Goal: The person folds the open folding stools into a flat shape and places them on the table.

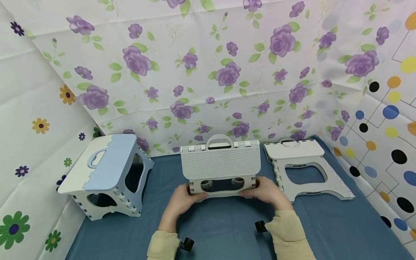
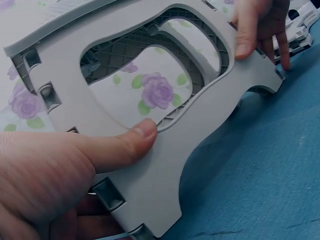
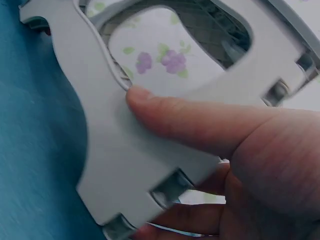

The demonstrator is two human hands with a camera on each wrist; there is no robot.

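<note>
At the middle of the desk (image 1: pixel 224 229): white stool (image 1: pixel 221 164), between both hands, leg panel (image 2: pixel 159 172) below the seat — how far it is unfolded is hard to tell.
Left hand (image 1: pixel 182 200): fingers wrapped round the panel's left edge, thumb on its near face.
Right hand (image 1: pixel 269 192): same hold at the right edge, fingers behind, thumb in front.
Good handling: best to move both sides together — thumbs clear of the hinge slots (image 2: pixel 109 194), which could nip skin.
Neighbours: blue-and-white stool (image 1: pixel 115 159) at left; pale stool (image 1: pixel 295 150) at right, near the right hand, so leave room.
</note>
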